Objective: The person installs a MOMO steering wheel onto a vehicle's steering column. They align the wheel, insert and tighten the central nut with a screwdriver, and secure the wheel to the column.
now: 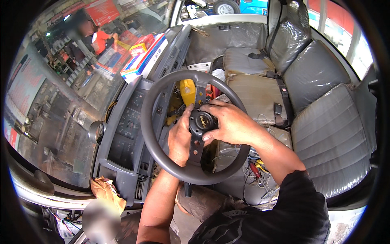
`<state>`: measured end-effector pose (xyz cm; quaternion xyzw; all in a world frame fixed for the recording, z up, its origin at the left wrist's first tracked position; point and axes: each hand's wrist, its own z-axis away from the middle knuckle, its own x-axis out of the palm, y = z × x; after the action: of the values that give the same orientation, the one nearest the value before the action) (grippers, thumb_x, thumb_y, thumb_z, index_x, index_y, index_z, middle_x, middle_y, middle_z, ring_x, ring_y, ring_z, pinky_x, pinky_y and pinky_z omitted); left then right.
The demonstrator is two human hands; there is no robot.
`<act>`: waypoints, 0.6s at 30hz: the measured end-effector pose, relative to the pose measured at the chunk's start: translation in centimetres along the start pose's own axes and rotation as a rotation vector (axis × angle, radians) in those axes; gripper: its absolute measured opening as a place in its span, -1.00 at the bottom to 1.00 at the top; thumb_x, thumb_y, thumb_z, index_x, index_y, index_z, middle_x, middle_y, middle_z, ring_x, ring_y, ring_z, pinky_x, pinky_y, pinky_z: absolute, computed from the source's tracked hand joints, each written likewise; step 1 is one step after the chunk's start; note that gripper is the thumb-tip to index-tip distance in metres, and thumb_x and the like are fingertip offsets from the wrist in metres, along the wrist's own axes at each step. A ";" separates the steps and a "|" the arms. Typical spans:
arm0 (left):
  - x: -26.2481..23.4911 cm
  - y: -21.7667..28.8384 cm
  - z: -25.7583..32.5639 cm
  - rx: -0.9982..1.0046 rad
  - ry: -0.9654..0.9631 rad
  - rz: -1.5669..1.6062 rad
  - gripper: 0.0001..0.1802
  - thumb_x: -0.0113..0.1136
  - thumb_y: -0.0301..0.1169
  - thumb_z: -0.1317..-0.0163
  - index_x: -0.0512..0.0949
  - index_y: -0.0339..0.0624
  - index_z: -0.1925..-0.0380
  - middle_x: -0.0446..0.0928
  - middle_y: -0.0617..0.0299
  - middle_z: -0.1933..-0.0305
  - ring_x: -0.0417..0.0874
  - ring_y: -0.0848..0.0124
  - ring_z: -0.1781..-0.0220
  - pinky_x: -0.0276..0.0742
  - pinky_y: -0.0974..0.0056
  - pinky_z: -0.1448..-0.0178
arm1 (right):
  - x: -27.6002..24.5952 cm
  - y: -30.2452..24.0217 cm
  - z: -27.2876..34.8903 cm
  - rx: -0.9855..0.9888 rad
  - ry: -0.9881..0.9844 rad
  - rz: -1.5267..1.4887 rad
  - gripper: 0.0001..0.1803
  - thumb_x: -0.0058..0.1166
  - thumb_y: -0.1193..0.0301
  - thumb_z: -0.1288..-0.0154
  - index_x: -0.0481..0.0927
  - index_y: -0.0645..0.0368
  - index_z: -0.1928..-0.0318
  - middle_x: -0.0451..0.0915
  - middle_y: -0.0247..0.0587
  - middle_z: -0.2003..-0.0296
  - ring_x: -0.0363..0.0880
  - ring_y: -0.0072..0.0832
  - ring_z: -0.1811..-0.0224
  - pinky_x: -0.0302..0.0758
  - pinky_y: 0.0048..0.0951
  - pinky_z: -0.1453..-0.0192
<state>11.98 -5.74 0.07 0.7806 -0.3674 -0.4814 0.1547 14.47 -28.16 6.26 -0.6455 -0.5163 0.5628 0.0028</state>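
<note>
Lying on the dash [143, 83]: boxes [144, 57]. Left hand [178, 136] against the hub's left side, thumb up, other fingers hidden; grip can't be told. Hub [204, 121] at mid-wheel [148, 126], between both hands; probably stiff, light, smooth enough to slip, best held by its edge. Right hand [229, 122] spans it, fingers and thumb grasping opposite edges. Farther right, wires [264, 188] on the seat [252, 196].
</note>
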 end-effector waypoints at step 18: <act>-0.3 2.3 -0.6 0.075 0.020 -0.060 0.16 0.88 0.01 0.12 0.46 -0.20 -0.45 0.80 0.03 -0.16 0.86 0.04 -0.21 0.76 0.05 -0.29 | -0.5 7.7 3.8 0.001 0.592 -0.583 -0.01 0.50 -0.09 -0.21 0.50 0.34 -0.45 0.55 -0.01 -0.14 0.62 -0.22 -0.13 0.62 -0.19 -0.27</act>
<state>11.46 -7.16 1.98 0.8012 -0.3603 -0.4639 0.1145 16.91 -34.26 0.67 -0.6063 -0.6541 0.3289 0.3104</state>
